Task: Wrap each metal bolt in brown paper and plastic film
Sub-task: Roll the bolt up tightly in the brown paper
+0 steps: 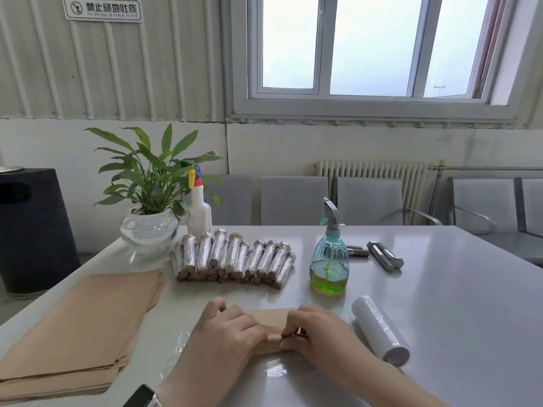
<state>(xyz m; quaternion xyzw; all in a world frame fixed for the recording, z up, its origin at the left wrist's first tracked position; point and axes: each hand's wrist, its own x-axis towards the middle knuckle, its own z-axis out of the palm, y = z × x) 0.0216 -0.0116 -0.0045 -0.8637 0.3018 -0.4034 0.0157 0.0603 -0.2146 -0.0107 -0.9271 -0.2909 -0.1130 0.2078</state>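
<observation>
Bolt being wrapped: hidden inside a brown paper roll [274, 333] at the near centre of the glossy white table [440, 304]; no metal of it shows.
Left hand [227, 326]: fingers curled over the left end of the brown paper roll, gripping it; a dark watch [142, 396] sits on the wrist.
Right hand [318, 329]: fingertips pinching the paper edge at the middle of the roll, thumb tucked beneath.
Clear plastic film sheet [273, 370]: lies flat on the table under the roll and both hands, with wrinkled edges showing near and to the left.
White plastic film roll [380, 333]: lies on its side just right of the right hand, apart from it.
Stack of flat brown paper sheets [79, 327]: at the near left of the table.
Wrapped bolts [235, 258]: a pile of film-covered bundles in rows, far of the hands, at the table's centre left.
Bare grey metal bolts [383, 255]: lying at the far right, behind the spray bottle.
Teal spray bottle with green liquid [329, 254]: upright, between the wrapped pile and the bare bolts.
White spray bottle [198, 211]: upright at the far left, beside a leafy green plant in a glass bowl [148, 224].
</observation>
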